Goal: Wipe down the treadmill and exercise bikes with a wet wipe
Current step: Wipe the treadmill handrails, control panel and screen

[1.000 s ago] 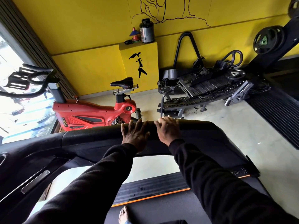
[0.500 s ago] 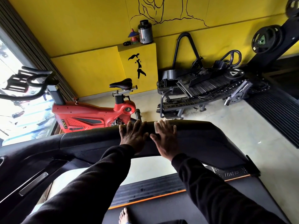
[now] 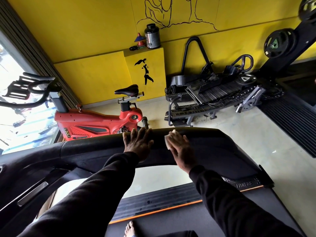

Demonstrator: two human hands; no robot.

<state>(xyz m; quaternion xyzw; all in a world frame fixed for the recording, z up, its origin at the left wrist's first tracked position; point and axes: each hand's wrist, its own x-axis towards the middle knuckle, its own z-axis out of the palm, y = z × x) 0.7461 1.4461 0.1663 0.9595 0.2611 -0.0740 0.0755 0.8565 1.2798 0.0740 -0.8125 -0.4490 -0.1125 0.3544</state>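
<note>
On treadmill [image 3: 213,146], flat right hand [image 3: 181,151] presses white wipe [image 3: 168,141]; left hand [image 3: 136,144] flat, released.

Yellow wall [image 3: 95,28] ahead, black line drawing sketched across it. Pale floor [image 3: 239,139] below. Bright window [image 3: 18,106] at left, daylight pouring in.

A white wet wipe [image 3: 168,140] lies flat against the black treadmill's [image 3: 213,144] curved front bar; the red exercise bike [image 3: 95,124] stands beyond.

The right hand [image 3: 181,149] has slid the wipe [image 3: 168,141] rightward.
</note>
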